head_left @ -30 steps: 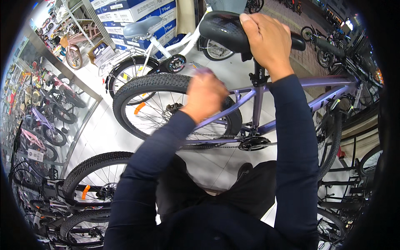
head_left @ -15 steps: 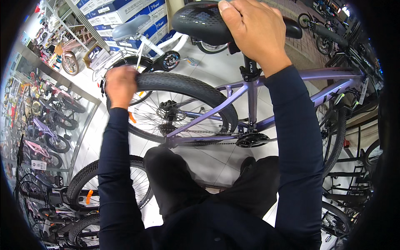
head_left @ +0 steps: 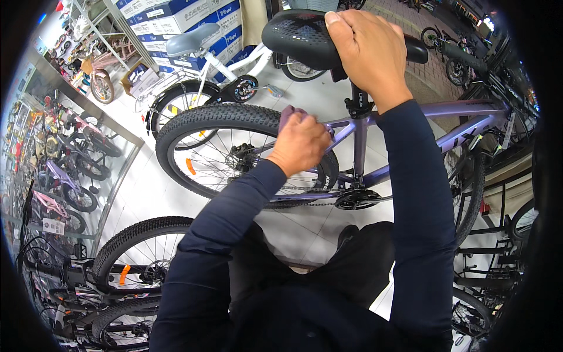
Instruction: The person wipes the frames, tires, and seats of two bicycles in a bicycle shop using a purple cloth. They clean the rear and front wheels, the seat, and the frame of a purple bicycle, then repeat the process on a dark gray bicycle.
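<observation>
The purple metal bicycle (head_left: 360, 144) stands side-on ahead of me, rear wheel to the left, front end to the right, on the white tiled floor (head_left: 305, 237). Its rear wheel carries a black knobbly rubber tyre (head_left: 220, 114) and an orange plastic spoke reflector (head_left: 190, 166).

Change noted: half a second ago the left hand (head_left: 302, 141) was at the rearmost part of the tyre; it is now at the wheel's forward side, beside the frame. I judge that the work with the crumpled dull-purple cloth (head_left: 287, 115) has shifted to the frame end of the wheel, as a back-and-forth wiping pass would. Whether the cloth presses on tyre or frame, I cannot tell.

Left-hand pose: fingers curled around the cloth, knuckles up; forearm slanting up and rightward, elbow bent. Right-hand pose: the right hand (head_left: 370, 56) remains on the black patterned padded saddle (head_left: 299, 40), palm down, fingers draped over it and thumb toward its broad rear. I read that grip as steadying the bicycle. The right arm reaches up almost straight.

Beyond the rear wheel I record a white step-through bicycle with a grey saddle (head_left: 192, 40) and stacked blue-and-white cardboard boxes (head_left: 193, 24). Another black knobbly tyre (head_left: 129, 236) sits at lower left.
</observation>
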A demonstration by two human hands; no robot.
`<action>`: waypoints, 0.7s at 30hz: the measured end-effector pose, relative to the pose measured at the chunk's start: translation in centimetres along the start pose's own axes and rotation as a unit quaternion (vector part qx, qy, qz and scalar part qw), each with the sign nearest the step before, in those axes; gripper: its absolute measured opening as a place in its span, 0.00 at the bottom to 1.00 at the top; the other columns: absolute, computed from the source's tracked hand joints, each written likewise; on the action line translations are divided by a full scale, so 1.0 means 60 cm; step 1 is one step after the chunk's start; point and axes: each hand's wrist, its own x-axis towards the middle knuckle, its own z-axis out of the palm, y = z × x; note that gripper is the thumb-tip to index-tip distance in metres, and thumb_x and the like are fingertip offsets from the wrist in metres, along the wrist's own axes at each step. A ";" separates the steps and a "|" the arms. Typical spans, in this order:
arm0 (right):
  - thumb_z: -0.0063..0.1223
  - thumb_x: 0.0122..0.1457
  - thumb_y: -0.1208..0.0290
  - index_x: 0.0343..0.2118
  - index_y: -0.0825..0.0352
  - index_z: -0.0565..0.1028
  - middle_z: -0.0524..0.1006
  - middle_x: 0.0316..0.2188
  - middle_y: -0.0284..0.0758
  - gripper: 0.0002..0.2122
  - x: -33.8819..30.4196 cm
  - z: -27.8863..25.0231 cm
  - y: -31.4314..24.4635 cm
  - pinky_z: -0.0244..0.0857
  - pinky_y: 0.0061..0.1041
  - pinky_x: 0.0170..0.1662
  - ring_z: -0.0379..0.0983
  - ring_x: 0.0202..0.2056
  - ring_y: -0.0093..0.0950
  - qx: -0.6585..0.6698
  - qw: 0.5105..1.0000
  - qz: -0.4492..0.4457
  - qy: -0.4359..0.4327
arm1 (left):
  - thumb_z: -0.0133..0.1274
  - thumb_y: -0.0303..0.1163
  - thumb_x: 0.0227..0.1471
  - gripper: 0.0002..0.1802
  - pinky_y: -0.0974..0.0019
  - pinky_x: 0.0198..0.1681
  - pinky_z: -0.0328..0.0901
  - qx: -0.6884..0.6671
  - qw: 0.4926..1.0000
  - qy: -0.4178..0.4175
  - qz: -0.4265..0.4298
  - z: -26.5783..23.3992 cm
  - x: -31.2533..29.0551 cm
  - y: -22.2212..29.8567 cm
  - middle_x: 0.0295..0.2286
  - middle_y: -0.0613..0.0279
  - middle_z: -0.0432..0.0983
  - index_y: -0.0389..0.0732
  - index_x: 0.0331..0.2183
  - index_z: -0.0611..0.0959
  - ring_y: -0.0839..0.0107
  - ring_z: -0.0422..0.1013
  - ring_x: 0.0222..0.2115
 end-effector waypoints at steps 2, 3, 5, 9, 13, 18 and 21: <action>0.44 0.66 0.53 0.27 0.65 0.81 0.81 0.29 0.42 0.21 0.001 -0.004 0.002 0.63 0.44 0.45 0.77 0.37 0.45 0.016 1.000 0.015 -0.013 | 0.60 0.42 0.47 0.08 0.54 0.44 0.63 0.005 0.998 0.060 0.036 0.005 -0.013 -0.031 0.30 0.70 0.74 0.50 0.29 0.84 0.65 0.70 0.38; 0.46 0.65 0.56 0.25 0.67 0.80 0.81 0.28 0.45 0.21 0.001 -0.005 0.002 0.64 0.45 0.45 0.77 0.36 0.46 0.024 0.999 0.022 -0.020 | 0.60 0.42 0.48 0.09 0.54 0.43 0.63 0.011 0.996 0.068 0.053 0.006 -0.021 -0.053 0.29 0.69 0.74 0.50 0.29 0.84 0.64 0.70 0.38; 0.46 0.65 0.56 0.24 0.68 0.80 0.81 0.28 0.45 0.21 0.003 -0.005 0.002 0.64 0.45 0.45 0.77 0.36 0.46 0.023 0.999 0.024 -0.015 | 0.61 0.40 0.48 0.09 0.55 0.39 0.63 -0.004 0.998 0.063 0.004 0.001 -0.039 -0.102 0.26 0.66 0.73 0.48 0.25 0.80 0.62 0.71 0.36; 0.47 0.64 0.56 0.24 0.68 0.80 0.80 0.27 0.45 0.21 0.005 0.001 0.001 0.64 0.45 0.45 0.77 0.36 0.46 0.011 0.999 0.032 -0.021 | 0.58 0.28 0.47 0.11 0.55 0.35 0.66 0.090 0.984 0.127 -0.085 -0.072 -0.095 -0.219 0.25 0.69 0.74 0.60 0.30 0.87 0.61 0.72 0.30; 0.48 0.64 0.55 0.23 0.67 0.80 0.80 0.25 0.45 0.21 0.006 0.010 -0.005 0.64 0.45 0.44 0.77 0.34 0.46 -0.010 1.000 0.021 0.014 | 0.49 0.37 0.68 0.17 0.59 0.39 0.68 -0.103 0.859 0.115 -0.488 -0.167 -0.215 -0.325 0.26 0.54 0.81 0.39 0.36 0.88 0.58 0.75 0.27; 0.49 0.63 0.55 0.22 0.67 0.79 0.80 0.25 0.43 0.20 0.005 0.017 -0.010 0.63 0.44 0.43 0.76 0.33 0.44 -0.007 0.999 0.019 0.047 | 0.57 0.34 0.60 0.11 0.54 0.41 0.70 0.089 0.941 0.161 -0.283 -0.091 -0.206 -0.326 0.28 0.58 0.82 0.39 0.28 0.85 0.54 0.76 0.35; 0.50 0.63 0.55 0.23 0.66 0.80 0.80 0.26 0.43 0.20 0.002 0.018 -0.005 0.63 0.44 0.43 0.77 0.34 0.44 -0.004 0.999 0.022 0.042 | 0.61 0.33 0.55 0.04 0.55 0.42 0.69 0.063 0.973 0.142 -0.168 -0.058 -0.124 -0.221 0.31 0.58 0.81 0.45 0.32 0.88 0.56 0.76 0.37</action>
